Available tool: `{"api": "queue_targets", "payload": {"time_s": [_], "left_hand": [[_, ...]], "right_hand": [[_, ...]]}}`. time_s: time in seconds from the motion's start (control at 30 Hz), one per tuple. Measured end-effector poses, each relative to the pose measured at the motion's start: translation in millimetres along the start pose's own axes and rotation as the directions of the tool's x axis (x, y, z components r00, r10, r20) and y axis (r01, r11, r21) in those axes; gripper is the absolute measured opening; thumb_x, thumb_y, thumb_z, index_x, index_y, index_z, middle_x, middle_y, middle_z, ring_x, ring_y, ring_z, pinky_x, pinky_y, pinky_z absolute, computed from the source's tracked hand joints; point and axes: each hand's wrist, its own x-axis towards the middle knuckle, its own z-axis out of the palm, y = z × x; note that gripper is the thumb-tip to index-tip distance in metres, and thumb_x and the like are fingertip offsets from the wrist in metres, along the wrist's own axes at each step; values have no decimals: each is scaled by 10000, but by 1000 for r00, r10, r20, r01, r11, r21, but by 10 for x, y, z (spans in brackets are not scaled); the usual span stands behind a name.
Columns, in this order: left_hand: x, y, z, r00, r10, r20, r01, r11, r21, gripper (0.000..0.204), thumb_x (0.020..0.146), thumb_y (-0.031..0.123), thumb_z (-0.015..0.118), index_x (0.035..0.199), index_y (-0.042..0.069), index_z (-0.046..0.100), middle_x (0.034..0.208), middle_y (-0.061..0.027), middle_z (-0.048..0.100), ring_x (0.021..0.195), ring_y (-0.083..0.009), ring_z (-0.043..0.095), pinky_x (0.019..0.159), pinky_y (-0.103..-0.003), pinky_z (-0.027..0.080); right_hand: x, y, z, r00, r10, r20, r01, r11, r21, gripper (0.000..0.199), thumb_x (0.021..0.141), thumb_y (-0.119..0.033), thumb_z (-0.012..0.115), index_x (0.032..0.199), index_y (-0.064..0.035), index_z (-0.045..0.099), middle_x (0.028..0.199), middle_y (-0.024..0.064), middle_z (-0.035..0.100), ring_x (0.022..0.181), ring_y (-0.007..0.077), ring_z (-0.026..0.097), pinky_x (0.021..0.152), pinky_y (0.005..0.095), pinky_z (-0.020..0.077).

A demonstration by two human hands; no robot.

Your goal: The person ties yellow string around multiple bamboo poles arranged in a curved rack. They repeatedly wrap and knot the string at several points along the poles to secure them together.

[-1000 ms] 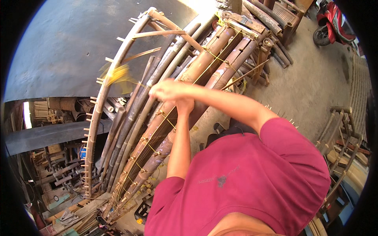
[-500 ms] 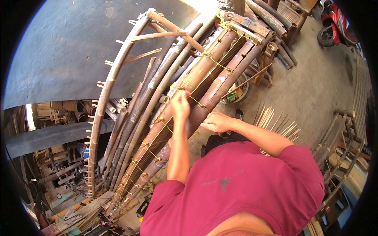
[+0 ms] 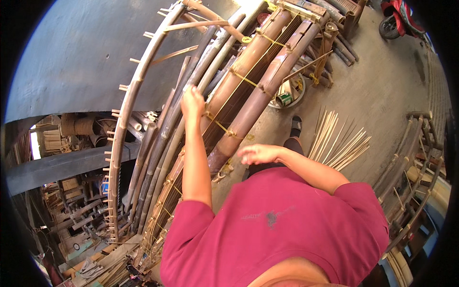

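A: Where does the main piece lie?

B: The bamboo frame, two thick tubes with dark slats between them, slants away from the person. It serves as landmark. Yellow cord crosses it at intervals, running between short pegs.

A: Hands?

B: Left hand just left of the frame, above the dark poles; fingers curled. Whether they grip cord, or touch anything, cannot be told. Right hand right of the frame's near part, apart from it, slightly blurred; fingers released and loosely extended, nothing visible in them.

A: Surroundings?

B: Light sticks fanned out on the floor, right of the frame. Curved peg-studded pole well to its left, beyond the dark poles.

A: Step in hand?

B: Judgement: lashing, or tightening, of the cord along the frame; the upper crossings look finished. Uncertain, since no cord end shows at either hand.

A: What does the next move call for?

B: Probably a firm pull on the left side, with the right fingers returned to the frame to guide or steady the crossing.
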Motion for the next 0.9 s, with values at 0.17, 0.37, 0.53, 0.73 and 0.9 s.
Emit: {"api": "queue_targets", "payload": {"time_s": [0.17,0.37,0.53,0.73,0.9], "left_hand": [[-1229,-506,-218,948,55,312,12,978,-210,227,911,161,604,1064,-5,623,1043,-183,677,937,-322,641,818,-446,473],[-1317,-500,-10,994,89,63,-77,983,-167,253,956,273,557,1044,45,619,957,-215,650,903,-394,616,808,-481,449],[-1249,-261,-141,995,14,94,11,964,-264,313,980,331,473,1111,126,669,971,-224,667,923,-436,628,777,-503,467],[-1306,-225,-77,977,-191,98,203,970,-134,308,968,369,489,1032,138,683,912,-172,688,855,-399,647,765,-460,483],[-914,-165,-325,996,-48,80,91,692,-716,259,1009,189,492,976,7,673,787,-76,690,763,-156,662,648,-307,499]], "right_hand": [[691,-554,617,589,-224,-776,790,363,495,235,964,-280,473,921,-88,601,829,36,625,825,144,600,764,319,490],[1234,-1908,715,766,-633,-115,245,451,-858,467,967,-437,436,867,-55,686,878,118,692,833,242,654,757,393,479],[1560,-1822,-67,936,-352,-16,214,603,-769,583,945,-588,465,945,-68,728,851,151,692,778,229,648,748,379,491],[-19,-881,433,897,-315,309,410,334,-849,429,928,-308,532,636,-4,613,600,204,586,617,384,605,679,468,511],[207,-303,444,840,-530,116,348,363,-864,427,920,-308,532,611,-33,636,602,181,612,618,347,624,765,473,468]]}}
